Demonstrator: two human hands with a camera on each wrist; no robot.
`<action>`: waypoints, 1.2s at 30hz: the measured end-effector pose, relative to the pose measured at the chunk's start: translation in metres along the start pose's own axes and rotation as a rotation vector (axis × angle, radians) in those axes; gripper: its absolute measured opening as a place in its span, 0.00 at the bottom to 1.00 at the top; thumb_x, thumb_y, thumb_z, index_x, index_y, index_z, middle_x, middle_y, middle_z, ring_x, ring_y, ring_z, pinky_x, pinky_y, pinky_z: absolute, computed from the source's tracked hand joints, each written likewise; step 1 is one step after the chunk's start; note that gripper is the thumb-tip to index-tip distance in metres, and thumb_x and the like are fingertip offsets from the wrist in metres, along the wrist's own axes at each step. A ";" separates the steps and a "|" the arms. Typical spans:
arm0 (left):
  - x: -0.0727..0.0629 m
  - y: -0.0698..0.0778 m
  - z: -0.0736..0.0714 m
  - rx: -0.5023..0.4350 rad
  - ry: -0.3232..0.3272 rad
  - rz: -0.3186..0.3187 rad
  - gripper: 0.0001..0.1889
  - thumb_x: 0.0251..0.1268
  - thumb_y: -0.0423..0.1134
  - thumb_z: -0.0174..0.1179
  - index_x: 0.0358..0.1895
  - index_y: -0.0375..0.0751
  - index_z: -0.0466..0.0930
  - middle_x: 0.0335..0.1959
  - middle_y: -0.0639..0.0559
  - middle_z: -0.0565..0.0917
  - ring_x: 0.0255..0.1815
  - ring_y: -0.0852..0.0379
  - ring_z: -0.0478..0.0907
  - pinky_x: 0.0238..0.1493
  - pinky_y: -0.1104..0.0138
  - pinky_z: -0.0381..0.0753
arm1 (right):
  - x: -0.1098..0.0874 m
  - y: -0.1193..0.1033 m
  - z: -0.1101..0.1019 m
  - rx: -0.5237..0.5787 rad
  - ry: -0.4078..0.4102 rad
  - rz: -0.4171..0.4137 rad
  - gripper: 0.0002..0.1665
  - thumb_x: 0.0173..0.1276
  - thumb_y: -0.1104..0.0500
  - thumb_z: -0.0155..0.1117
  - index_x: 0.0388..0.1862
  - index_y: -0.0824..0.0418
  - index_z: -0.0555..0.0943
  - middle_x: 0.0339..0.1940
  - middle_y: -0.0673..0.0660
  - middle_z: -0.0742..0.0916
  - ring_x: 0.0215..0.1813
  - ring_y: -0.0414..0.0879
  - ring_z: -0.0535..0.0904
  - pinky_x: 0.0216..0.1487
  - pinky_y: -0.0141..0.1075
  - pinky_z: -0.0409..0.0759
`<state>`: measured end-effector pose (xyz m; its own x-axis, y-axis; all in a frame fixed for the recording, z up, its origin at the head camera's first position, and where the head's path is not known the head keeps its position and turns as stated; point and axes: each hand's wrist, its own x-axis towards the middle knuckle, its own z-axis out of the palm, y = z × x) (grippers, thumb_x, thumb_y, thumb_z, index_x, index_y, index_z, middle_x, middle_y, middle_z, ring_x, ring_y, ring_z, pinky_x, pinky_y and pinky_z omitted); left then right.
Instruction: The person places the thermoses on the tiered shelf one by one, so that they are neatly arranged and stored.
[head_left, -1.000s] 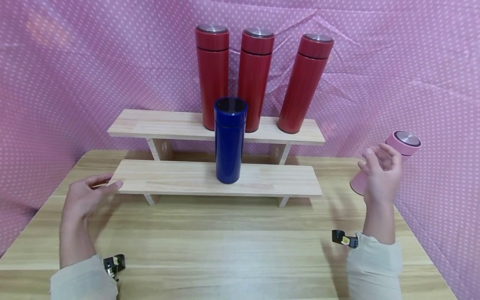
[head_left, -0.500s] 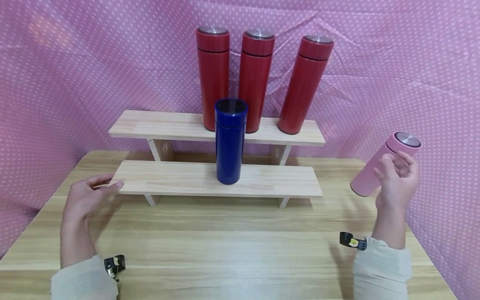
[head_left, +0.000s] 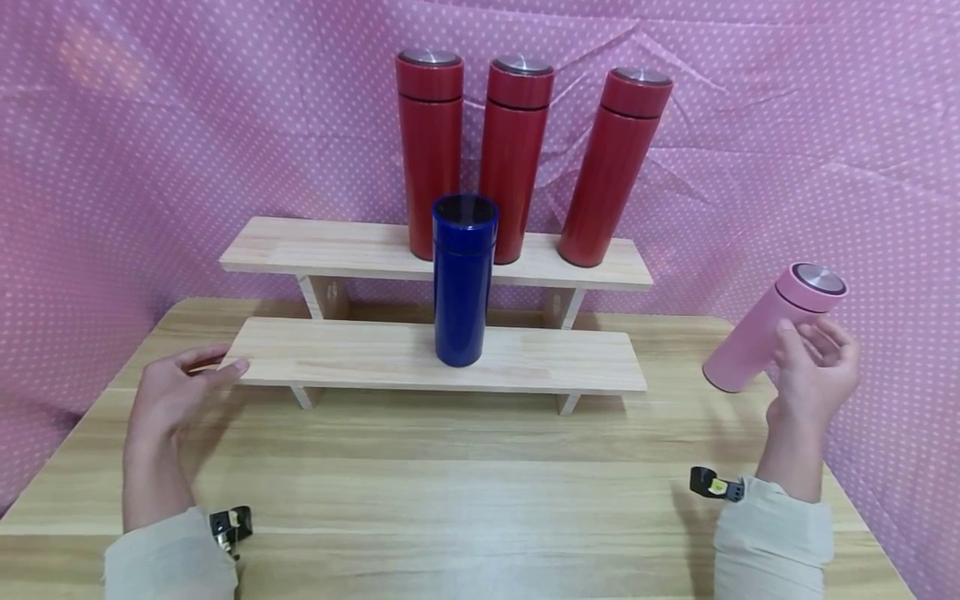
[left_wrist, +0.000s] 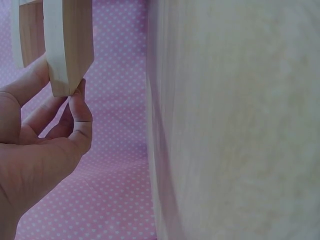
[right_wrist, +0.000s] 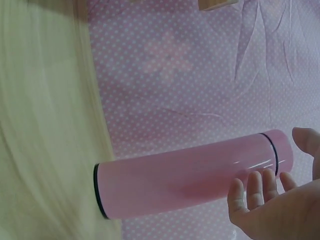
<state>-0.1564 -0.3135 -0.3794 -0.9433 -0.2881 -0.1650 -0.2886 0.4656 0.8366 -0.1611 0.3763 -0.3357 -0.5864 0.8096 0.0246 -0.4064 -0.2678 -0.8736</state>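
Note:
My left hand [head_left: 168,400] pinches the left end of the lower wooden shelf [head_left: 337,354]; in the left wrist view its thumb and fingertips press against the end of the board [left_wrist: 59,55]. A blue thermos flask [head_left: 462,300] stands upright on that shelf, right of the middle. On the table at the right stands a pink thermos flask [head_left: 757,337] with a steel-topped lid. My right hand [head_left: 816,375] is at its right side, fingers loosely bent and thumb apart. In the right wrist view the fingers [right_wrist: 254,190] overlap the flask near its lid; contact is unclear.
Behind, an upper wooden shelf [head_left: 322,246] carries three red thermos flasks, a left one [head_left: 431,158], a middle one [head_left: 513,162] and a right one [head_left: 617,167]. A pink dotted cloth [head_left: 187,125] hangs around the wooden table [head_left: 450,492].
My right hand has moved right and a little downward, from in front of the pink thermos flask to its right side. My left hand stays on the shelf end.

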 end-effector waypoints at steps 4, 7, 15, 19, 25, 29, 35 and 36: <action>0.001 0.001 0.000 -0.004 0.010 0.009 0.43 0.61 0.61 0.69 0.73 0.36 0.70 0.62 0.48 0.76 0.55 0.58 0.70 0.49 0.73 0.69 | 0.005 0.002 -0.003 -0.027 0.019 -0.001 0.26 0.54 0.76 0.76 0.49 0.61 0.79 0.47 0.56 0.80 0.44 0.43 0.78 0.32 0.25 0.81; 0.000 0.001 0.000 -0.011 0.009 0.016 0.43 0.61 0.61 0.70 0.73 0.36 0.70 0.57 0.54 0.77 0.51 0.63 0.71 0.47 0.75 0.70 | 0.009 0.005 -0.006 -0.067 0.035 0.011 0.29 0.53 0.75 0.77 0.53 0.60 0.78 0.51 0.56 0.79 0.50 0.43 0.76 0.38 0.27 0.82; 0.000 0.001 0.000 -0.008 0.007 0.032 0.43 0.61 0.60 0.70 0.72 0.35 0.70 0.53 0.60 0.78 0.46 0.69 0.71 0.41 0.79 0.71 | 0.019 0.020 -0.016 -0.217 0.095 0.072 0.36 0.54 0.70 0.80 0.59 0.54 0.76 0.56 0.50 0.77 0.59 0.42 0.72 0.57 0.26 0.75; -0.001 0.001 0.000 0.000 0.009 0.031 0.43 0.61 0.61 0.69 0.72 0.35 0.70 0.54 0.58 0.78 0.48 0.67 0.70 0.42 0.78 0.70 | 0.023 0.030 -0.022 -0.258 0.093 0.113 0.41 0.54 0.67 0.81 0.66 0.52 0.73 0.62 0.50 0.76 0.64 0.42 0.71 0.64 0.30 0.71; -0.001 0.000 0.000 0.005 0.004 0.022 0.43 0.62 0.61 0.68 0.73 0.35 0.69 0.60 0.49 0.76 0.57 0.56 0.71 0.52 0.68 0.70 | 0.031 0.043 -0.028 -0.255 0.068 0.118 0.44 0.55 0.66 0.81 0.70 0.52 0.71 0.66 0.50 0.75 0.65 0.41 0.69 0.67 0.29 0.68; -0.001 -0.001 0.000 0.005 -0.005 0.014 0.44 0.63 0.63 0.67 0.74 0.36 0.69 0.65 0.45 0.74 0.64 0.47 0.67 0.58 0.60 0.69 | 0.035 0.050 -0.030 -0.263 0.050 0.106 0.44 0.56 0.66 0.80 0.70 0.52 0.70 0.66 0.51 0.74 0.65 0.42 0.69 0.68 0.29 0.67; -0.001 -0.001 0.000 0.008 -0.007 0.015 0.44 0.63 0.63 0.67 0.74 0.36 0.68 0.66 0.43 0.73 0.63 0.48 0.68 0.60 0.57 0.69 | 0.041 0.056 -0.031 -0.263 0.032 0.105 0.46 0.58 0.67 0.79 0.72 0.51 0.69 0.68 0.51 0.74 0.66 0.41 0.68 0.69 0.28 0.65; -0.001 -0.001 0.000 0.009 -0.009 0.015 0.44 0.63 0.63 0.67 0.74 0.36 0.68 0.67 0.42 0.72 0.63 0.48 0.68 0.61 0.56 0.69 | 0.041 0.058 -0.031 -0.262 0.027 0.092 0.45 0.58 0.67 0.79 0.72 0.52 0.69 0.67 0.51 0.74 0.65 0.41 0.68 0.68 0.28 0.66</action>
<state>-0.1556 -0.3138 -0.3796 -0.9491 -0.2730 -0.1570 -0.2753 0.4772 0.8345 -0.1872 0.4105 -0.4001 -0.5923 0.8026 -0.0708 -0.1551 -0.1999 -0.9675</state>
